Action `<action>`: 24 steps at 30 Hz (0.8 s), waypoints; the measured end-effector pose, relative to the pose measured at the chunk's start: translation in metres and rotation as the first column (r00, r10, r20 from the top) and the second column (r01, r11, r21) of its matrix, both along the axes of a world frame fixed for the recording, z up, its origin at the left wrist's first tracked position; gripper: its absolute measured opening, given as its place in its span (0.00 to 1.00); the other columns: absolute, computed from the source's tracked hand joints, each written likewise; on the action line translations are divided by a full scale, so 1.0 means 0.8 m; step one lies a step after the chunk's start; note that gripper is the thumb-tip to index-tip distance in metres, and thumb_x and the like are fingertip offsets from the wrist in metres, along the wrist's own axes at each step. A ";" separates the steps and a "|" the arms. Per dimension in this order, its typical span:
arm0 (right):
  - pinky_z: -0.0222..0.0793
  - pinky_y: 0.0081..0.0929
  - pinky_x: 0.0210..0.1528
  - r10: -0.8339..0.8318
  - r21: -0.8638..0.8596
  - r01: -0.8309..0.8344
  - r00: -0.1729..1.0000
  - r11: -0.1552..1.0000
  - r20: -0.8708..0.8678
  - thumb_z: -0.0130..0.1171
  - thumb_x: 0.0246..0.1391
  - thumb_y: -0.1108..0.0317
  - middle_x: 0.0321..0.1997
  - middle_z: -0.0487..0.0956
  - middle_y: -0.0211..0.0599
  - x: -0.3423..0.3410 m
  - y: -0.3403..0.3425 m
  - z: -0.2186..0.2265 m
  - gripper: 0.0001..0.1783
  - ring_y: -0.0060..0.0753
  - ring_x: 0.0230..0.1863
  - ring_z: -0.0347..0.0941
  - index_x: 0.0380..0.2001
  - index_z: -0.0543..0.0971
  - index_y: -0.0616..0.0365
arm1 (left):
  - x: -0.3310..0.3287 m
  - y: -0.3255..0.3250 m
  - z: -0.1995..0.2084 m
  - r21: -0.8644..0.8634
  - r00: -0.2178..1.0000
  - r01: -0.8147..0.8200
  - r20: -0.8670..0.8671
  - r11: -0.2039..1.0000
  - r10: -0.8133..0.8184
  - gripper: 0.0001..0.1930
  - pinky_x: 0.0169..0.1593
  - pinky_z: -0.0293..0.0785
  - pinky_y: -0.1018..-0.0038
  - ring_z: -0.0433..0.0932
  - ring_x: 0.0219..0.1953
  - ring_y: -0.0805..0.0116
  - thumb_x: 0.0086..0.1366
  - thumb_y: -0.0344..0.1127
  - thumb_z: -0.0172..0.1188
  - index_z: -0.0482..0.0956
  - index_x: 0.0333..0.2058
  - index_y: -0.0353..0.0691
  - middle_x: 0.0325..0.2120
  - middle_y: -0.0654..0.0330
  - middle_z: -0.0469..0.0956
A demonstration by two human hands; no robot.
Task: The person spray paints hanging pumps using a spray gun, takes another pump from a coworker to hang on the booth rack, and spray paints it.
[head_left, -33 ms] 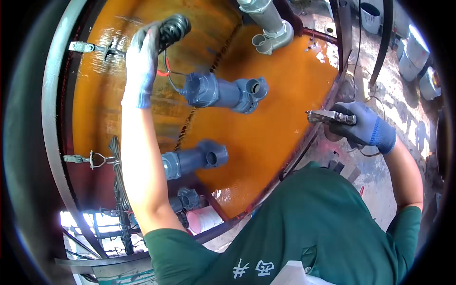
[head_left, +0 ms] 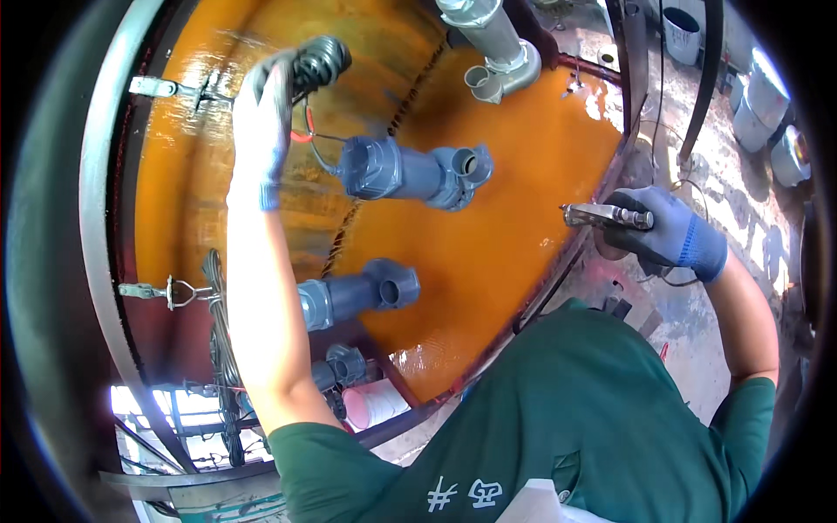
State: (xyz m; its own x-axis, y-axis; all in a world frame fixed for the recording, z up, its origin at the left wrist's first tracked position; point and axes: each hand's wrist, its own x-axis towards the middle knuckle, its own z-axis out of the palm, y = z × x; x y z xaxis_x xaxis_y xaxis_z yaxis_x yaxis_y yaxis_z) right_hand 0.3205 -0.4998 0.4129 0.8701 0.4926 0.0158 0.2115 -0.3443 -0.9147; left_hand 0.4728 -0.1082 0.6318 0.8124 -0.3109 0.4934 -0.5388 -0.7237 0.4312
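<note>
My left hand [head_left: 263, 122], in a grey and blue work glove, is raised and closed round a black coiled cable [head_left: 323, 63]. From the coil a thin lead with a red mark runs down to a blue-grey pump [head_left: 405, 172], which hangs on its side with its round opening facing right. Beside the gloved hand is a metal hook [head_left: 157, 86] on the rail. On the right, my right hand [head_left: 667, 228], gloved too, grips a metal spray gun [head_left: 606, 214] whose nozzle points left toward the pump.
Another pump [head_left: 357, 292] hangs nearer me, a lighter grey one [head_left: 501, 61] at the far side. Behind them stands an orange-coated, wet-looking panel [head_left: 488, 253]. A curved rail [head_left: 94, 192] borders the left. Buckets [head_left: 758, 109] stand far right; a pinkish bucket [head_left: 375, 404] sits low.
My left hand and forearm have shifted very slightly down and right, and the pump sits a touch lower. The right hand with the spray gun has stayed put.
</note>
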 end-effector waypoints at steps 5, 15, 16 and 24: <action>0.74 0.40 0.40 0.095 -0.034 -0.090 0.980 0.995 0.176 0.69 0.57 0.60 0.30 0.81 0.44 0.045 -0.006 0.026 0.13 0.47 0.36 0.81 0.38 0.80 0.57 | -0.046 0.019 -0.017 -0.134 0.999 -0.037 -0.012 0.990 0.036 0.18 0.64 0.69 0.70 0.77 0.55 0.68 0.76 0.34 0.54 0.77 0.57 0.28 0.53 0.53 0.80; 0.78 0.26 0.40 0.015 0.099 -0.070 0.882 0.993 0.471 0.68 0.62 0.57 0.36 0.83 0.39 0.140 0.039 0.147 0.21 0.27 0.35 0.81 0.50 0.80 0.62 | -0.121 0.073 -0.030 -0.286 0.986 -0.153 0.013 0.946 0.164 0.20 0.61 0.70 0.72 0.77 0.53 0.68 0.72 0.34 0.61 0.77 0.56 0.26 0.52 0.52 0.80; 0.77 0.27 0.44 0.028 0.099 -0.088 0.867 0.991 0.497 0.66 0.63 0.55 0.39 0.83 0.40 0.141 0.043 0.158 0.24 0.27 0.36 0.79 0.53 0.80 0.63 | -0.124 0.076 -0.029 -0.257 0.977 -0.199 0.025 0.946 0.212 0.19 0.61 0.70 0.72 0.77 0.53 0.67 0.72 0.33 0.61 0.77 0.56 0.26 0.51 0.51 0.80; 0.79 0.32 0.48 0.268 -0.303 -0.150 0.877 0.941 0.399 0.68 0.62 0.58 0.38 0.84 0.40 0.132 0.054 0.175 0.22 0.30 0.40 0.81 0.52 0.80 0.61 | -0.139 0.096 -0.029 -0.323 0.957 -0.259 0.044 0.910 0.288 0.15 0.58 0.71 0.74 0.77 0.49 0.70 0.72 0.29 0.57 0.78 0.52 0.26 0.47 0.53 0.80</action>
